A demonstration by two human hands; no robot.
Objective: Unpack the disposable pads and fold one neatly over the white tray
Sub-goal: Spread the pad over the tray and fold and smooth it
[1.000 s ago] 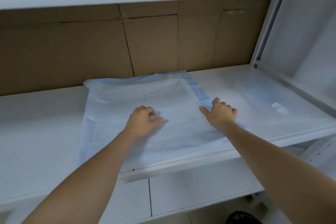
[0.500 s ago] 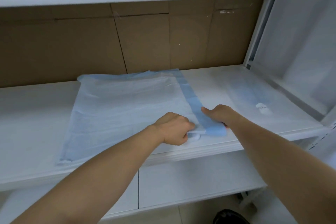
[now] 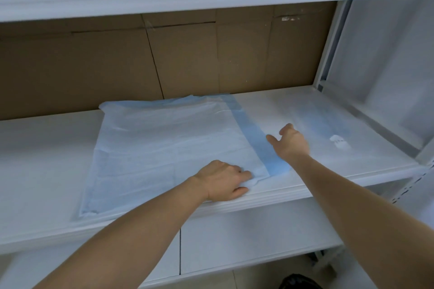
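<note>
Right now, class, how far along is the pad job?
Done: one disposable pad is unpacked and spread flat on the white shelf. In hand: the left hand pinches its near right corner; the right hand hovers open by the blue border. Left: finishing the fold.

You have one head-worn view, looking forward and down, close over the white shelf (image 3: 47, 171), with the cardboard backing (image 3: 187, 58) across the upper frame.
</note>
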